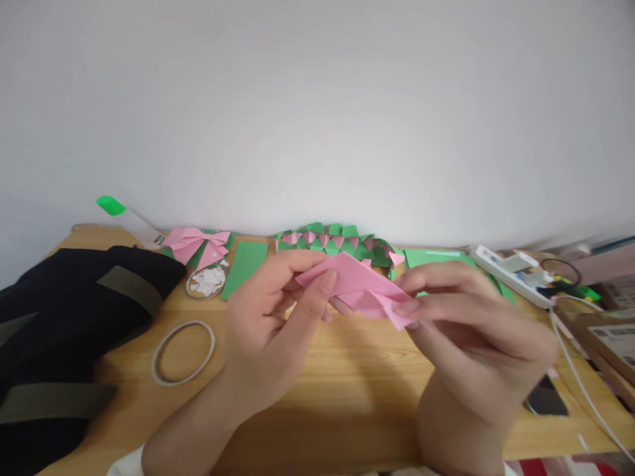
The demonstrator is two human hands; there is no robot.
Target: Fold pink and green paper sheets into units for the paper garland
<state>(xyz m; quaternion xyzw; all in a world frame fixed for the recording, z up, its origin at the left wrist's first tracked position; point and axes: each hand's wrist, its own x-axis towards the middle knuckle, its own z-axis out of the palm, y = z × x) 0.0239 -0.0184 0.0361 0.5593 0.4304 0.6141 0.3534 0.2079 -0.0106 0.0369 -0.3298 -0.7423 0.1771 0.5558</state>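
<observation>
Pink folded paper (354, 277), pinched by left hand (275, 330), seemingly for steadiness. Right hand (479, 340) pinches its pointed flap (389, 309), exact contact unclear.

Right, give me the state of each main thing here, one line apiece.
Pink paper: folded, flap projecting
Left hand: gripping the paper, thumb on top
Right hand: pinching the paper's right end
Pink bow: folded
Green sheet: flat
Round dish: holding white scraps
White ring: lying flat
Black cloth: heaped
Power strip: cannot tell if live
</observation>
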